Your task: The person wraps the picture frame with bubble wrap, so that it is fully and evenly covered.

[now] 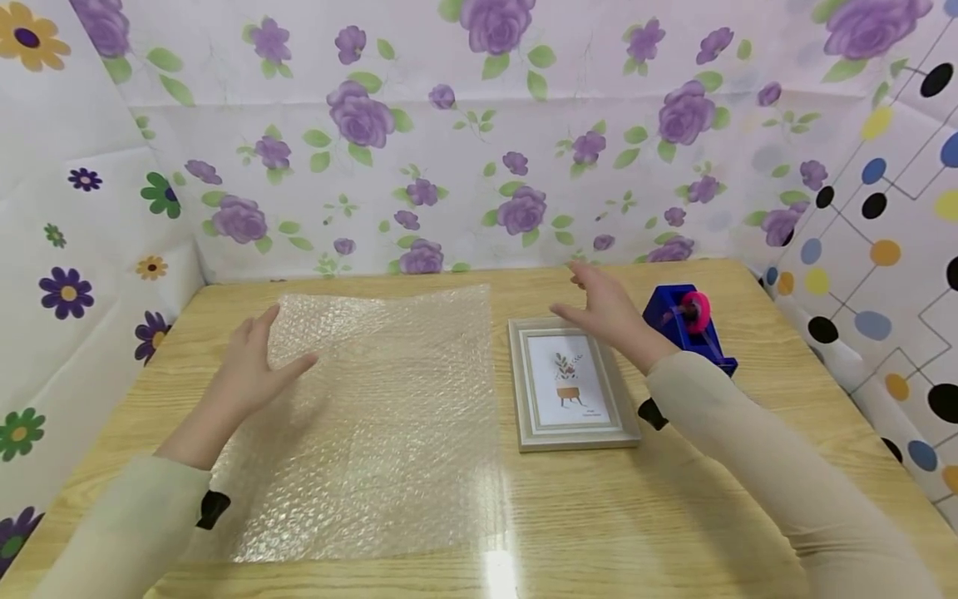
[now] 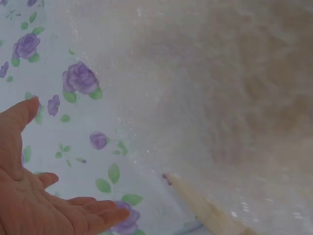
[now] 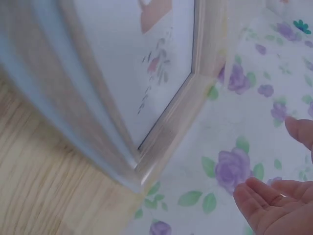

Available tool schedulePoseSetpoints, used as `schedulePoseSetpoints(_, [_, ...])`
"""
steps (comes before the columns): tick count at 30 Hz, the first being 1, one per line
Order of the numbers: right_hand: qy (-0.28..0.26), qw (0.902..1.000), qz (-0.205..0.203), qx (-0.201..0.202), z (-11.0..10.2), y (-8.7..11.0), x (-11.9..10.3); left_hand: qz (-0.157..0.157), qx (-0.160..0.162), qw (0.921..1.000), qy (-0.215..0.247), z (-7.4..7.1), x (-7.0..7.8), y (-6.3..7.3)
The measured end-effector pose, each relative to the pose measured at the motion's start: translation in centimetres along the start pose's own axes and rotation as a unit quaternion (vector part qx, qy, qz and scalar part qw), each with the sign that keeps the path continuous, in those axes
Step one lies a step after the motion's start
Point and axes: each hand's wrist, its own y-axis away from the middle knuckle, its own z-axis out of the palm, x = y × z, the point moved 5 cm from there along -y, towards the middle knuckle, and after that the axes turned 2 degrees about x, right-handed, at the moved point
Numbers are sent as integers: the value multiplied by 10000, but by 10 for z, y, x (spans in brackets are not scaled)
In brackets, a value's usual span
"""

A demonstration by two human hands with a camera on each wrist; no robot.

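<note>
1. Head view: in the picture frame (image 1: 522,391), a printed sheet (image 1: 540,366) shows a leafy plant in an orange-brown pot on legs; the small lettering (image 1: 591,413) at its lower right is too small to read.
2. Head view: the table (image 1: 584,516) has a pale wood-grain top with a bright glare near the front edge. Behind it is a white cloth (image 1: 449,166) with purple roses; the left side has coloured daisies, the right side dots joined by lines.
3. Head view: the bubble wrap (image 1: 374,416) lies spread flat on the left of the table, the frame face up just to its right. Beyond the frame, on the right, stands a blue tape dispenser (image 1: 707,345) with a roll on a pink core (image 1: 703,309).
4. Head view: the left hand (image 1: 243,370) is over the wrap's left edge, thumb wide of the fingers. The right hand (image 1: 602,308) is above the frame's far right corner, its grip also wide.
5. Left wrist view: the left hand's fingers are spread beside the blurred wrap, apart from it, against the rose cloth.
6. Right wrist view: the right hand's thumb and fingers stand apart, clear of the frame's corner; wood grain shows at lower left.
</note>
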Motion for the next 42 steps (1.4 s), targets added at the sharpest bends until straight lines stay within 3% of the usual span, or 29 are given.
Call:
schedulePoseSetpoints(6, [-503, 9974, 424, -294, 12, -7, -8, 61, 308, 9991, 292, -5, -16, 18])
schedulePoseSetpoints(12, [-1096, 9906, 696, -430, 22, -9, -14, -220, 213, 9992, 260, -8, -27, 29])
schedulePoseSetpoints(23, [-1490, 9828, 869, -657, 50, -7, -24, -634, -571, 9962, -153, -5, -58, 45])
schedulePoseSetpoints(29, [-1599, 9810, 827, -723, 68, -10, -31, -989, -1132, 9883, -252, -3, -75, 51])
schedulePoseSetpoints(38, [-1702, 9725, 1145, -1106, 90, -13, -36, -1120, -1758, 9780, 44, 3, -89, 63])
schedulePoseSetpoints(42, [-1833, 9678, 1224, -1215, 93, -14, -38, -1227, -1926, 9728, 389, 6, -91, 68])
